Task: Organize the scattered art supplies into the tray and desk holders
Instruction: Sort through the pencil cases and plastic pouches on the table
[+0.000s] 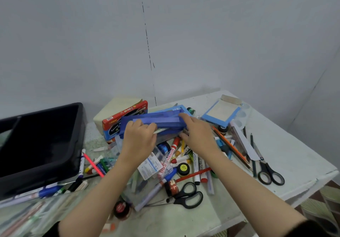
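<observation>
A: Both hands are on the blue case [152, 122], out at the back of the pile, just in front of the red box [125, 119].

B: How are they holding it?

A: The left hand [139, 138] curls its fingers over the near edge at the left end. The right hand [197, 135] pinches the right end, forefinger flat on top and thumb at the near edge.

B: Is it up off the heap?

A: Can't tell. It sits over the markers, slightly tilted.

B: Any room to move?

A: On the left lies the black tray [42, 141], dark inside, its right rim just beside the clutter, with loose pens between it and the hands. On the right the bench [294, 145] shows bare surface toward its far corner. One pair of scissors [270, 174] lies close to that right edge. The second scissors [185, 194] lie between the forearms, a whiteboard marker [170, 156] beyond them.

B: And behind?

A: The wall [220, 34] stands close behind the red box.
</observation>
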Demonstrator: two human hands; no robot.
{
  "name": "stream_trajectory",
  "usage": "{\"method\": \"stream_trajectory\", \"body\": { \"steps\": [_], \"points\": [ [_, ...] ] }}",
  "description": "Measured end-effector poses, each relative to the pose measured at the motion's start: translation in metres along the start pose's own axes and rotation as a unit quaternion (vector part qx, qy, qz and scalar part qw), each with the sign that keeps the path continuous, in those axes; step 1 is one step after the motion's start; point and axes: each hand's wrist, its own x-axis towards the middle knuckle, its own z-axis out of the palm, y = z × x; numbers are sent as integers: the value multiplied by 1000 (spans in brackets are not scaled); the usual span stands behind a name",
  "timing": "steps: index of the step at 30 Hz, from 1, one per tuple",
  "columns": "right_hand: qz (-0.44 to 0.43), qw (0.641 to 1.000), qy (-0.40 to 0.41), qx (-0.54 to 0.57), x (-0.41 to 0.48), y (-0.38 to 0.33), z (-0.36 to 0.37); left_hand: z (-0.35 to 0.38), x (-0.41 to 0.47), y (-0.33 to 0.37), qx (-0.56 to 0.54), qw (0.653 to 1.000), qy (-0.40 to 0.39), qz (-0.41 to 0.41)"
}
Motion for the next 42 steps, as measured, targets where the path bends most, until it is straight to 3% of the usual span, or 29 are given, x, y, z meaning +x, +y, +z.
{"method": "stream_trajectory", "body": {
  "steps": [3,8,15,20,23,29,35,42],
  "points": [
    [-27,999,2,-39,12,1,6,-1,-1,-9,-10,1000,7,10],
    [-49,994,84,41,11,6,-2,-8,-3,-29,-10,1000,23,14],
    [16,977,112,181,16,2,-26,-7,-13,-65,-22,997,-78,-9],
    [18,966,90,240,8,-13,-42,-34,-14,-66,-212,967,26,-136],
    [27,964,56,259,-5,-26,-43,-51,-28,-70,-271,947,82,-154],
    [-29,955,11,295,-39,-44,-38,-83,-77,-81,-289,942,58,-162],
    [13,943,-50,328,-38,-48,-15,-65,-86,-90,-357,865,-32,-351],
    [137,947,-48,287,-23,-39,14,-41,-84,-85,-445,801,-92,-389]
  ]
}}
